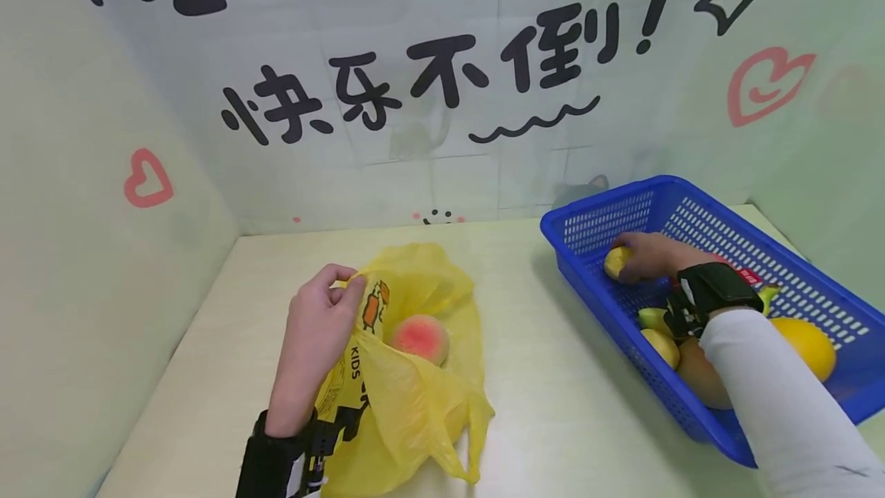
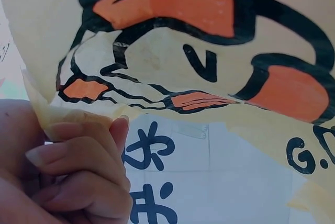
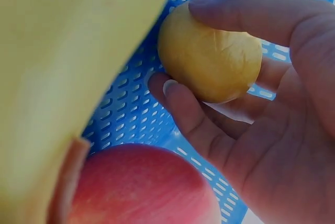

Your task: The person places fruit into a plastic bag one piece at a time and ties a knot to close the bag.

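Note:
My left hand (image 1: pixel 327 317) pinches the rim of a yellow plastic bag (image 1: pixel 415 406) between thumb and fingers. The left wrist view shows the fingers (image 2: pixel 86 150) curled at the edge of the printed bag (image 2: pixel 172 62). A pink-red peach (image 1: pixel 420 339) lies in the bag's opening. Over at the blue basket (image 1: pixel 664 398), my right hand (image 1: pixel 653 256) reaches inside near the far left corner. Its thumb and fingers grip a small round yellow fruit (image 3: pixel 209 54), with the thumb on one side and fingertips on the other.
More fruit lies in the basket under my right forearm: a large yellow fruit (image 1: pixel 805 346), a round brownish one (image 1: pixel 701 375) and a small yellow one (image 1: pixel 660 347). A red apple (image 3: pixel 144 185) is near the hand. The printed wall (image 1: pixel 415 167) stands behind the table (image 1: pixel 518 313).

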Action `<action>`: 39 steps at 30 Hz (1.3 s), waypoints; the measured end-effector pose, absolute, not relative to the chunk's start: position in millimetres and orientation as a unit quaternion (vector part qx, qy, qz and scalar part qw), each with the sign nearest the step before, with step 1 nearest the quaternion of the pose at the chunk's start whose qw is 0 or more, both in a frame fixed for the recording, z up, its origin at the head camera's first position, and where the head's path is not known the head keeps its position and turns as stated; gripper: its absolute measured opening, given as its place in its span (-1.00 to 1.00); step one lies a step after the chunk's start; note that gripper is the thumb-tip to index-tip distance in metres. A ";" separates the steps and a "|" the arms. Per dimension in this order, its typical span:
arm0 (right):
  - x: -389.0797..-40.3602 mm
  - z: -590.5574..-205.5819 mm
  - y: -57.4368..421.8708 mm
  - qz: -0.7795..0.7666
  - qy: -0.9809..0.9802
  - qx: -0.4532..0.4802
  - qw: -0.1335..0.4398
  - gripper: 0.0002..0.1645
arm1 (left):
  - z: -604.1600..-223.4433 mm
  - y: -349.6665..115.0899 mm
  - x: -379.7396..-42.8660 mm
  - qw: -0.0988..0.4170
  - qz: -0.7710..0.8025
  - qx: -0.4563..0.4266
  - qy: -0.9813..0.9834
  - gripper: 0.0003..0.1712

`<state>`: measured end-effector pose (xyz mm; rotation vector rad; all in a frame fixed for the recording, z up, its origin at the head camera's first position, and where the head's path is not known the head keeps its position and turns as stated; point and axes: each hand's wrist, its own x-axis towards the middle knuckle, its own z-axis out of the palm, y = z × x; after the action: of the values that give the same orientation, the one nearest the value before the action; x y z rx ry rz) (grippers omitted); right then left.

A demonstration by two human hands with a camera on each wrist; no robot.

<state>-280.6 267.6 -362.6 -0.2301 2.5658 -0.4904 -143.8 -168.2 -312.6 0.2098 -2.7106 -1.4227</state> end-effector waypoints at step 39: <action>-272.1 -302.6 244.4 -0.283 0.957 -0.057 0.033 0.04 | -313.5 -170.0 -143.8 0.044 -0.457 0.064 -0.886 -0.72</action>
<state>-272.1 244.4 -302.6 -0.1741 2.9438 -0.8722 -143.8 -170.0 -313.5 0.1965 -2.7081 -1.3981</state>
